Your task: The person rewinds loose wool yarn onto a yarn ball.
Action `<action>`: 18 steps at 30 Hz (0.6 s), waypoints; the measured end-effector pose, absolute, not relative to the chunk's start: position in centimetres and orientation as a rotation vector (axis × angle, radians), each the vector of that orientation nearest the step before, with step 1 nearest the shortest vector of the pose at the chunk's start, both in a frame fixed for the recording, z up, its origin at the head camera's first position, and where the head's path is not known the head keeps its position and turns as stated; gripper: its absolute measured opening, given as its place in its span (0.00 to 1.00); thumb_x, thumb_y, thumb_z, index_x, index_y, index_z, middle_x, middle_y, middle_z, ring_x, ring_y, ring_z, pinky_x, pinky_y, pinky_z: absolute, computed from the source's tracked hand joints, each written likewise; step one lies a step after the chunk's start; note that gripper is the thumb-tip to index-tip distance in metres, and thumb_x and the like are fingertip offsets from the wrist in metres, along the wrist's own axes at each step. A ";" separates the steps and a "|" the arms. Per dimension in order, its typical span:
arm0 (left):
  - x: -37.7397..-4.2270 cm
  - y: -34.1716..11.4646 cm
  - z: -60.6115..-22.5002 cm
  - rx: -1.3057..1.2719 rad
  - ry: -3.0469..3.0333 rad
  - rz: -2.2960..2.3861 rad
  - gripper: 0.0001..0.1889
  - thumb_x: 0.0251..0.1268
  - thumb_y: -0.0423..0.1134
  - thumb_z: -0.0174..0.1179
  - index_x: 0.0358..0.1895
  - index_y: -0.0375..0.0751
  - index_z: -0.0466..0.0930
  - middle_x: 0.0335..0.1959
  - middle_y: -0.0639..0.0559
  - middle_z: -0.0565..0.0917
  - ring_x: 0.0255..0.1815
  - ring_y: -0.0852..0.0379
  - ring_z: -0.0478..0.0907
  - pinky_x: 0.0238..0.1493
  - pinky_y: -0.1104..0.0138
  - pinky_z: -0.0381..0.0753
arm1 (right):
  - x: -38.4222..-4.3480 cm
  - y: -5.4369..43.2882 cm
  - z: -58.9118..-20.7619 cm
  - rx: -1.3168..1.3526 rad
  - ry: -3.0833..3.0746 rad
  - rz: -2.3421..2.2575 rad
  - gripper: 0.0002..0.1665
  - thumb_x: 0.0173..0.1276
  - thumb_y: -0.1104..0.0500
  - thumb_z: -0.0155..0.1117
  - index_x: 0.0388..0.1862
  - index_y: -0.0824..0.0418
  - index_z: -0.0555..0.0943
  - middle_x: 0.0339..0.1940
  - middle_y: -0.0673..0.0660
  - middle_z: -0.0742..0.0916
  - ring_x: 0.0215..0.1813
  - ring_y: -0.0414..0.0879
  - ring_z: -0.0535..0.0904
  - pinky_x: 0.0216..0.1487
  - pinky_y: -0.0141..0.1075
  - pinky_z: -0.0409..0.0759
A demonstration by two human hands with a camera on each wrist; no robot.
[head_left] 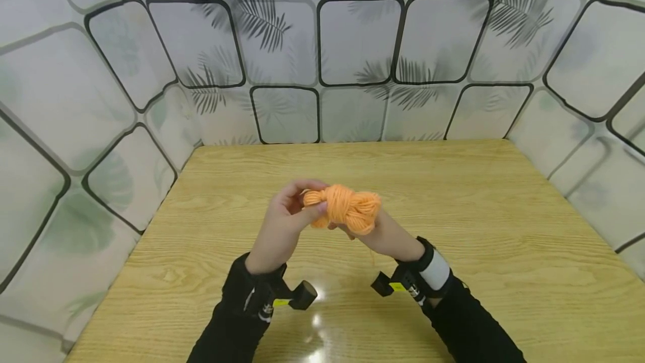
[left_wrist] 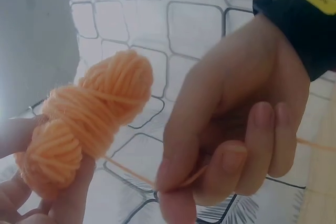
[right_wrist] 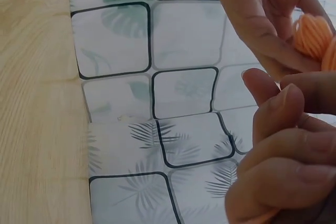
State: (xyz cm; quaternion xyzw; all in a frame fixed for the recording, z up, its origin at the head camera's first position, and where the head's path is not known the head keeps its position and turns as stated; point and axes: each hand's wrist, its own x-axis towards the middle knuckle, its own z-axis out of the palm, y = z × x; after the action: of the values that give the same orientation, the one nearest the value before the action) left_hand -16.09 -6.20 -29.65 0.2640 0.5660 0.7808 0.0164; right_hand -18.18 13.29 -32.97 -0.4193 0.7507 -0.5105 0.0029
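An orange skein of yarn, bound round its middle, is held up over the table by my left hand. That hand grips one end of it, thumb on the near side. My right hand is partly hidden behind the skein in the head view. From the left wrist view, its thumb and forefinger pinch a thin yarn strand that runs taut from the skein's underside. The strand passes through the curled right fingers and comes out beyond the little finger.
The wooden table spreads beneath both hands. Patterned curtain walls with dark outlines and leaf prints stand at the back and sides. Each wrist wears a strap with a small black camera.
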 end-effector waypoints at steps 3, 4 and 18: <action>-16.1 -6.0 -29.7 0.780 1.814 2.472 0.14 0.61 0.25 0.56 0.42 0.51 0.77 0.46 0.53 0.75 0.40 0.59 0.74 0.38 0.70 0.76 | -17.7 12.3 -33.0 -1.254 2.176 -1.714 0.11 0.71 0.66 0.50 0.48 0.71 0.70 0.35 0.63 0.80 0.27 0.44 0.70 0.28 0.33 0.71; -16.1 -6.0 -29.7 0.763 1.838 2.481 0.15 0.61 0.25 0.56 0.42 0.51 0.77 0.46 0.53 0.75 0.41 0.59 0.74 0.39 0.70 0.76 | -17.5 12.1 -33.0 -1.261 2.174 -1.705 0.09 0.71 0.67 0.50 0.47 0.70 0.71 0.34 0.62 0.80 0.26 0.43 0.69 0.28 0.32 0.71; -16.8 -5.5 -30.5 0.870 2.325 2.402 0.12 0.57 0.24 0.60 0.45 0.31 0.75 0.46 0.43 0.75 0.42 0.58 0.74 0.34 0.71 0.78 | -16.0 12.4 -31.8 -1.357 2.271 -1.606 0.09 0.69 0.66 0.53 0.36 0.65 0.82 0.15 0.49 0.70 0.15 0.36 0.60 0.18 0.28 0.62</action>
State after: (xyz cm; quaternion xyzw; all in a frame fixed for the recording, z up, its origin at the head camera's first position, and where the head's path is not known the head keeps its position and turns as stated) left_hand -16.80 -5.52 -30.52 0.2489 0.6649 0.6869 -0.1555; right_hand -16.01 12.37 -31.80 -0.4383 0.7337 -0.5187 0.0234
